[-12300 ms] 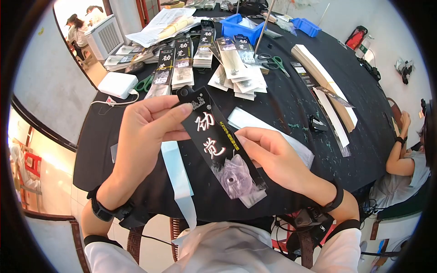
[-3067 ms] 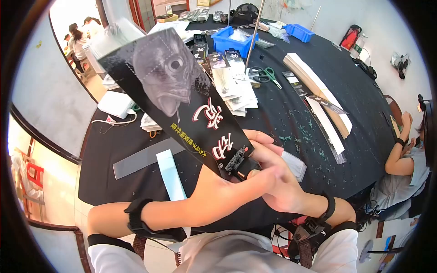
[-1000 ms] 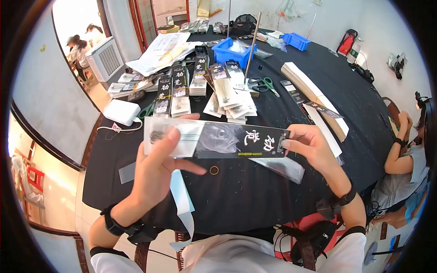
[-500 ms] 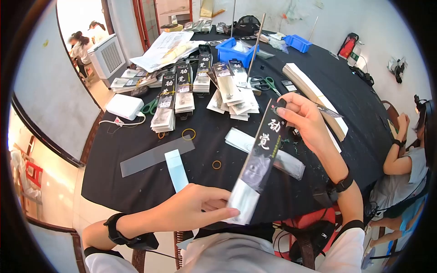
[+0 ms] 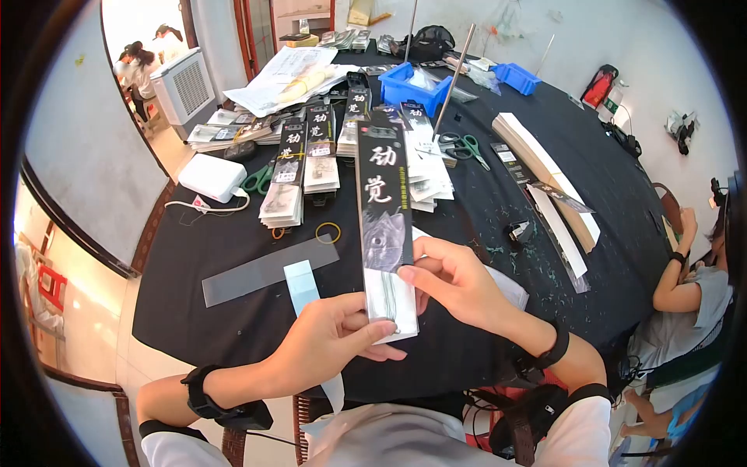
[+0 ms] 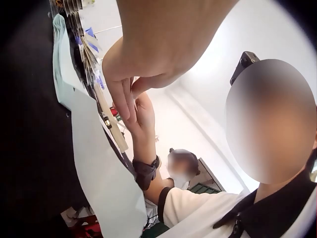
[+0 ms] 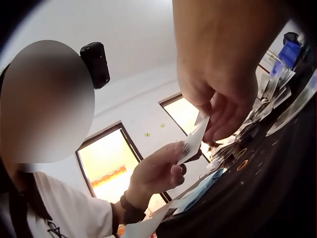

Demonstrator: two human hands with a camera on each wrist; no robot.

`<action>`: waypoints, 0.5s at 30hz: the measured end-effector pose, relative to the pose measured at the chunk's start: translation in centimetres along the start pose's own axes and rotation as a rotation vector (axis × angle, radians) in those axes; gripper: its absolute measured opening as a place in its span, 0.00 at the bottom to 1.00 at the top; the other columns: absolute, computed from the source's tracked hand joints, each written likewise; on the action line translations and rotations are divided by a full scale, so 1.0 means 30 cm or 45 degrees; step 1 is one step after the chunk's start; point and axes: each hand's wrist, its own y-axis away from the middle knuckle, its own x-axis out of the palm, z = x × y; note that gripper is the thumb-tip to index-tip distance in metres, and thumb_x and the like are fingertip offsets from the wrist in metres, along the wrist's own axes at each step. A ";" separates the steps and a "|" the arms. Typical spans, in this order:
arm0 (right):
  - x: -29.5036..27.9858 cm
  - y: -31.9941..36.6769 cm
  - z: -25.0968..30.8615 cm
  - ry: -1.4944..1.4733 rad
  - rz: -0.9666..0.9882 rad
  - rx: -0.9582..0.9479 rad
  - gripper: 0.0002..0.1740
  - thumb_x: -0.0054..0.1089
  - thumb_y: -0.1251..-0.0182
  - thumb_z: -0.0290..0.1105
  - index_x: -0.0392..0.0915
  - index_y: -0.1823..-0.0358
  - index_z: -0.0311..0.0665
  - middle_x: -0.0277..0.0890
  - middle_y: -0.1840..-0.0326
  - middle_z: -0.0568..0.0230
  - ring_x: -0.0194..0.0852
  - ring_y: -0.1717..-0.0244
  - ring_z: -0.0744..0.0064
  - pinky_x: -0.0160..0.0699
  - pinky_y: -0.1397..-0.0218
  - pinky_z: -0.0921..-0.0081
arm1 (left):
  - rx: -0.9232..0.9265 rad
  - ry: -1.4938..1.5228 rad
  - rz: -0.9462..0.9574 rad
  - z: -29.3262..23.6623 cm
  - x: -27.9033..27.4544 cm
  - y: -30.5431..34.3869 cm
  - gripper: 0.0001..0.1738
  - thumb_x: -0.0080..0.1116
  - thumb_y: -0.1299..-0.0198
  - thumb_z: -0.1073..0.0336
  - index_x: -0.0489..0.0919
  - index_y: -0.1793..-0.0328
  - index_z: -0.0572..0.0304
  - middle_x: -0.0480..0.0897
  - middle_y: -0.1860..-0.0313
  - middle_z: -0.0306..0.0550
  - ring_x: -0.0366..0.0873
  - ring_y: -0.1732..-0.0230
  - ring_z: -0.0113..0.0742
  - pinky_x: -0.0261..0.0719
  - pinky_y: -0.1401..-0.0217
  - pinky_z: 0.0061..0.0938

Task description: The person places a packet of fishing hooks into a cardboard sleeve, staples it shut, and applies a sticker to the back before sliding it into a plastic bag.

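Upright before me in the head view is a narrow fishing-hook packet (image 5: 383, 194), black with white characters and a fish head, its lower end clear over a white card with thin green lines. My left hand (image 5: 331, 335) pinches the bottom left corner between thumb and fingers. At the right edge, just below the fish print, my right hand (image 5: 459, 284) pinches it with thumb and forefinger. The right wrist view shows the packet's white end (image 7: 195, 141) between both hands. In the left wrist view my hands overlap and hide it.
Bundles of similar packets (image 5: 288, 167) lie at the back, near a blue bin (image 5: 416, 93) and green-handled scissors (image 5: 467, 149). A clear strip (image 5: 268, 272), a pale blue strip (image 5: 302, 286) and a rubber band (image 5: 328, 233) lie closer. White card stock (image 5: 548, 175) lies right.
The packet has turned from lying crosswise, through a slant, to upright. My right hand has moved from its top end down to the right edge; my left keeps hold of the lower end.
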 end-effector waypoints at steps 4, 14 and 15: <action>-0.023 -0.018 -0.015 0.091 0.069 0.062 0.12 0.52 0.30 0.30 0.63 0.71 0.35 0.71 0.80 0.72 0.67 0.78 0.87 0.66 0.76 0.85 | -0.102 -0.568 0.083 -0.081 -0.075 -0.001 0.14 0.57 0.36 0.63 0.79 0.57 0.72 0.83 0.71 0.48 0.81 0.71 0.26 0.78 0.70 0.18; -0.047 -0.016 -0.033 0.109 0.146 0.289 0.08 0.52 0.30 0.29 0.70 0.67 0.32 0.70 0.81 0.73 0.66 0.81 0.88 0.65 0.79 0.86 | 0.181 -0.810 -0.263 -0.081 -0.206 -0.117 0.09 0.62 0.42 0.66 0.77 0.69 0.65 0.77 0.79 0.36 0.73 0.78 0.19 0.69 0.76 0.14; -0.052 -0.015 -0.036 0.098 0.144 0.315 0.08 0.52 0.30 0.29 0.70 0.67 0.32 0.70 0.81 0.73 0.66 0.81 0.88 0.65 0.79 0.86 | 0.249 -0.897 -0.258 -0.086 -0.208 -0.119 0.08 0.62 0.42 0.67 0.78 0.68 0.65 0.77 0.79 0.35 0.73 0.77 0.18 0.69 0.74 0.14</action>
